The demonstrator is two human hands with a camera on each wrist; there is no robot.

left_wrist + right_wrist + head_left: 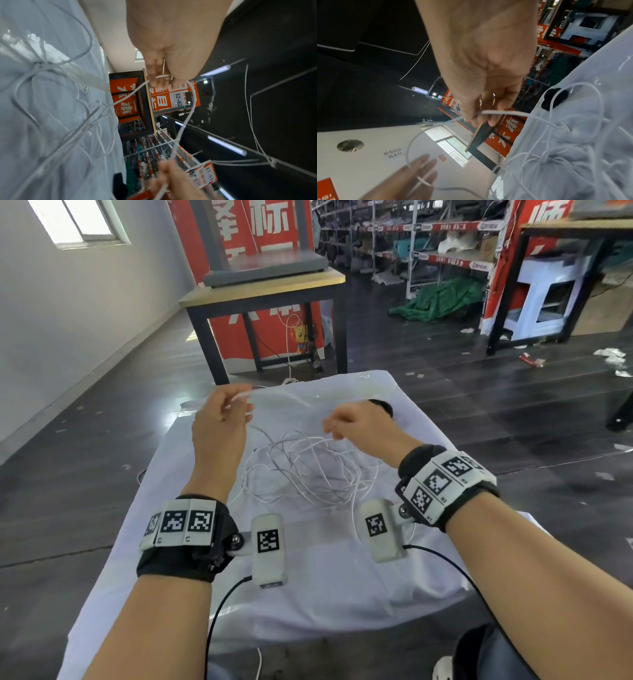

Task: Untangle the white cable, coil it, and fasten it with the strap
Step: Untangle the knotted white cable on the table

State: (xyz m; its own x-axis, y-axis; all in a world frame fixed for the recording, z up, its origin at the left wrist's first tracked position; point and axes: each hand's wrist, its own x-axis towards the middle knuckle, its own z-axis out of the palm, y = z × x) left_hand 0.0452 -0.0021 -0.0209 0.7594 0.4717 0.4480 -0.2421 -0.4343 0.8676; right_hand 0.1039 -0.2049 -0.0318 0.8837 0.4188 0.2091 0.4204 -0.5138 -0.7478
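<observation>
The white cable (pixel 308 470) lies in a loose tangle on the white cloth. My left hand (pixel 236 409) is raised above the cloth's far left and holds one stretch of cable, which is looped round its fingers (pixel 161 78). My right hand (pixel 334 429) pinches the same cable (pixel 505 113) between thumb and fingers, a short span to the right. A slack length of cable (pixel 187 115) hangs between the two hands. The black strap (pixel 382 406) lies on the cloth just beyond my right hand; it also shows in the right wrist view as the strap (pixel 556 97) with a cable loop over it.
The white cloth (pixel 325 577) covers a small table with dark floor on all sides. A wooden-topped table (pixel 260 296) with black legs stands just beyond the far edge. Red banners and shelving racks fill the background.
</observation>
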